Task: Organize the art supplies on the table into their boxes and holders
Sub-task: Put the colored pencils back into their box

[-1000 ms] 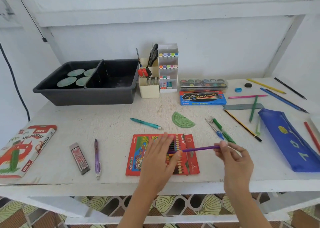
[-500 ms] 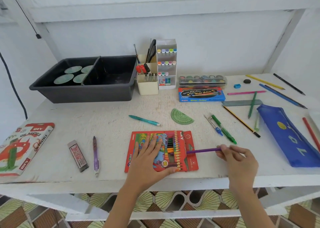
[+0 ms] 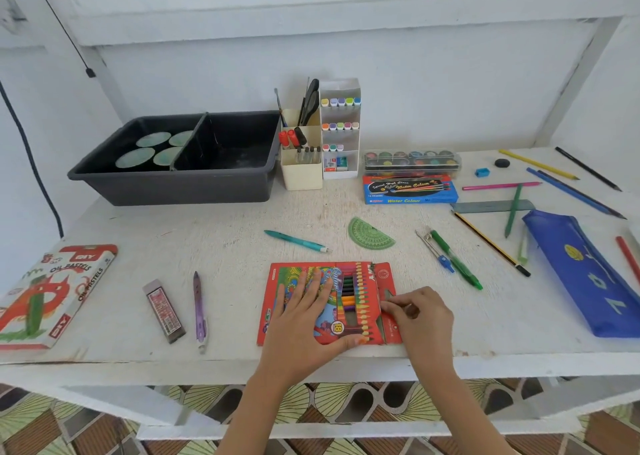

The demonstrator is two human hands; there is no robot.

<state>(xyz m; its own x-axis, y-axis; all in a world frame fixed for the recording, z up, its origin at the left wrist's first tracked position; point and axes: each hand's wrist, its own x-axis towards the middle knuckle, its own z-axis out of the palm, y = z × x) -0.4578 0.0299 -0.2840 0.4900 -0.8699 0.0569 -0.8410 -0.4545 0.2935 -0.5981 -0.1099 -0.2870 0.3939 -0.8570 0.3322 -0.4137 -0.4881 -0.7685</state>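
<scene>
Left hand [image 3: 304,319] presses flat on pencil box [image 3: 277,281] at table [image 3: 207,357] edge; right hand [image 3: 422,319] curls at its flap [image 3: 386,276], grip unclear.

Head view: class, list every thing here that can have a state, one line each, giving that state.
Coloured pencil box, lying flat, right end flap open.
Left hand, flat on the box, pressing.
Right hand, fingers curled at the open flap; what they hold is hidden.
Oil pastels box, closed.
Water colour box, closed.
Paint palette case, lid shut.
</scene>
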